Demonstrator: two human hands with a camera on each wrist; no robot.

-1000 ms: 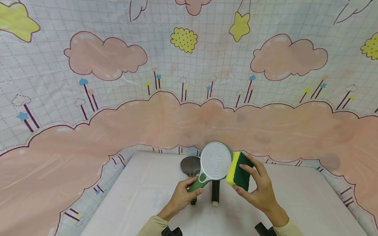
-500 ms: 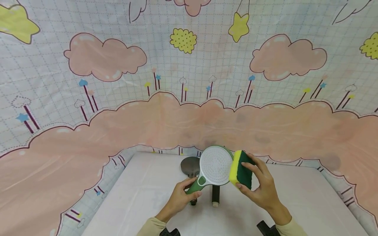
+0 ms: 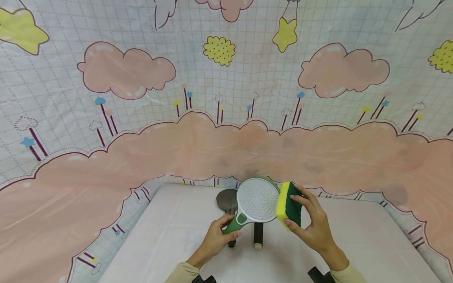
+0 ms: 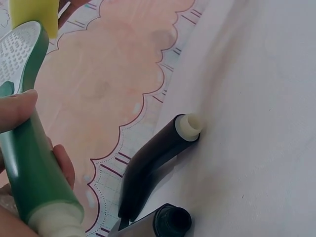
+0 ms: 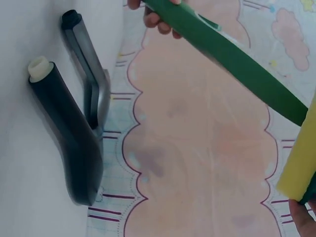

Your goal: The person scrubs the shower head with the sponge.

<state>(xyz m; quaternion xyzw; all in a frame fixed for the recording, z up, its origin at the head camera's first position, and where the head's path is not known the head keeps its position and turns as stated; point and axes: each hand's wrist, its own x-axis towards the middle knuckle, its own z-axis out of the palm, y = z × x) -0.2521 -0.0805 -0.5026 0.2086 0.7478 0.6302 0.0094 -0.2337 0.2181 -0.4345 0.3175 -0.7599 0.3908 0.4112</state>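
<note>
A green shower head [image 3: 257,199] with a white nozzle face is held above the table, its face turned toward the head camera. The left hand [image 3: 216,235] grips its green handle [image 4: 37,163], thumb in front. The right hand [image 3: 315,224] pinches a yellow and dark green sponge [image 3: 290,204] between thumb and fingers. The sponge's yellow side meets the right rim of the shower head in the head view; in the right wrist view the yellow side [image 5: 301,153] is at the green rim's end.
Behind the held shower head, a grey shower head [image 3: 226,199] and a black-handled one [image 3: 258,236] lie on the white table [image 3: 170,228]. The black one's head is hidden in the head view. A cloud-patterned cloth [image 3: 226,153] hangs at the back.
Both hands stay on their things. The shower head has moved slightly down and to the left; the sponge has shifted a little to the right.
</note>
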